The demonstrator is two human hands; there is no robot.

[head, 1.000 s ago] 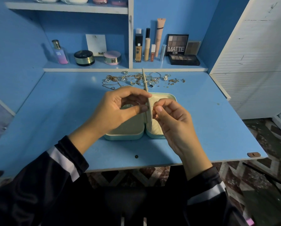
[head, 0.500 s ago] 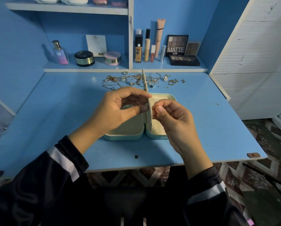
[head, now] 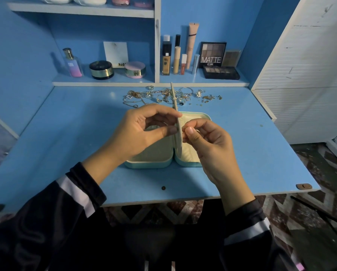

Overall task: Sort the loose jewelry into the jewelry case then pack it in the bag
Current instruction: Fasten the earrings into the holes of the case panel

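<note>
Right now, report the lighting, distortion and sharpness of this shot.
Head view: dim, blue-tinted light; faint glare patch on the desk; wide-angle bowing of the desk edges; left hand, right hand and case flap sharp; loose jewelry too small to resolve.

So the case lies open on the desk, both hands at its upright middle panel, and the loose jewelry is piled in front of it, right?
No: the head view shows the loose jewelry piled behind the jewelry case, toward the shelf. The rest holds: case open on the desk, left hand and right hand at its upright middle panel.
</note>
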